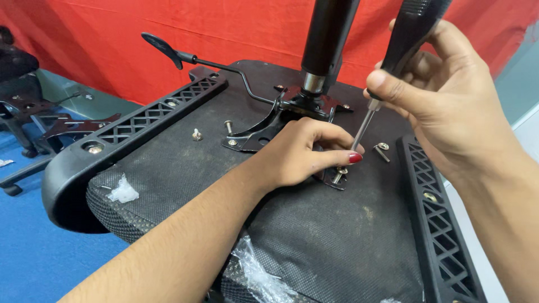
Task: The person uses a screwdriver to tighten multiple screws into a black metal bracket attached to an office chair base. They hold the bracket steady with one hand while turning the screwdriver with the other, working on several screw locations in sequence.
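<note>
Two hands worked over an upturned seat (337, 247). Beneath the fingers lay its black plate (264, 132). The right hand (443, 90) had its fingers closed round a screwdriver (393, 50). The left hand (303, 154) pinched a bolt (339, 175) at the screwdriver's tip, fingertips nearly closed.

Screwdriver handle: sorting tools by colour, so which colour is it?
Black screwdriver handle, gripped by the right hand; head view.

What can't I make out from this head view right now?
- Screwdriver tip: hidden behind the left hand fingers near the silver bolt.
- Black screwdriver handle in the right hand: top cut by frame edge.
- Black gas cylinder: upper end cut off.
- Black metal mounting plate: near corner hidden by the left hand.
</note>
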